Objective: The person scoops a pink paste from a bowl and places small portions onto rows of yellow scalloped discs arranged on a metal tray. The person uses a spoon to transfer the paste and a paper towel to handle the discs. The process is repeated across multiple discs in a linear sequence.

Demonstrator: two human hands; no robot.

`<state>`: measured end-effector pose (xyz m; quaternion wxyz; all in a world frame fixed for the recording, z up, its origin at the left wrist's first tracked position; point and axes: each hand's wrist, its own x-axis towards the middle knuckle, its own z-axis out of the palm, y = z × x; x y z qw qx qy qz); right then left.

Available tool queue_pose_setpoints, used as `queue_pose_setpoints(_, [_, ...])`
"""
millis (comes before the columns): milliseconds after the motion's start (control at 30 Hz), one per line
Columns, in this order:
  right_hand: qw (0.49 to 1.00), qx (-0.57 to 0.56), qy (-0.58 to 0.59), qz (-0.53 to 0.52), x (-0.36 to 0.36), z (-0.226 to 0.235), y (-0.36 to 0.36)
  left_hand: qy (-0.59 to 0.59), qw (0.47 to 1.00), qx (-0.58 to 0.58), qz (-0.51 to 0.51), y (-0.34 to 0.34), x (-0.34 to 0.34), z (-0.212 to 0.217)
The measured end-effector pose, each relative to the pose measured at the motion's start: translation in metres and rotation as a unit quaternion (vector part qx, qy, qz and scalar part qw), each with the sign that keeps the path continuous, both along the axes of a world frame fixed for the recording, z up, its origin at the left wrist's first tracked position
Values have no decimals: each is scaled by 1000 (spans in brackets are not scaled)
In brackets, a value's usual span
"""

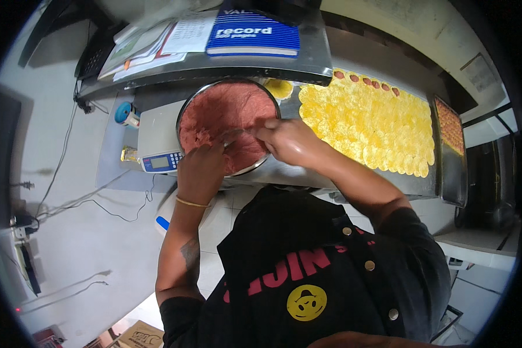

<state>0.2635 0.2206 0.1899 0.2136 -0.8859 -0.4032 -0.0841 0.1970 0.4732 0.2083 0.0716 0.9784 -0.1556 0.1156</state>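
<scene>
A wide round metal bowl (277, 104) is filled with pink ground meat (229, 107). My left hand (202, 166) reaches over its near rim, fingers closed around what looks like a metal spoon (233, 137) at the meat's surface. From the right, my right hand (290, 141) comes over the rim with fingers pinched together beside the spoon; what they hold, if anything, is hidden. Overlapping thin yellow rounds (365, 127) cover the metal table to the right. Small meat portions (376, 84) sit on several rounds along the far row.
Under the bowl stands a digital scale (161, 162). A raised metal shelf (197, 68) behind it carries papers (156, 46) and a blue record book (253, 37). A blue-lidded tub (126, 115) stands at the left. A filled tray (452, 168) lies at the right edge.
</scene>
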Motion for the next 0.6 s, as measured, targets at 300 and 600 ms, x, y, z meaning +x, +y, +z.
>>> queue_pose_setpoints(300, [959, -274, -33, 65, 57, 35, 55, 47, 990, -90, 101, 21, -34, -20])
queue_pose_setpoints(600, [963, 4, 270, 4, 35, 4, 23, 15, 960, -223, 171, 10, -38, -40])
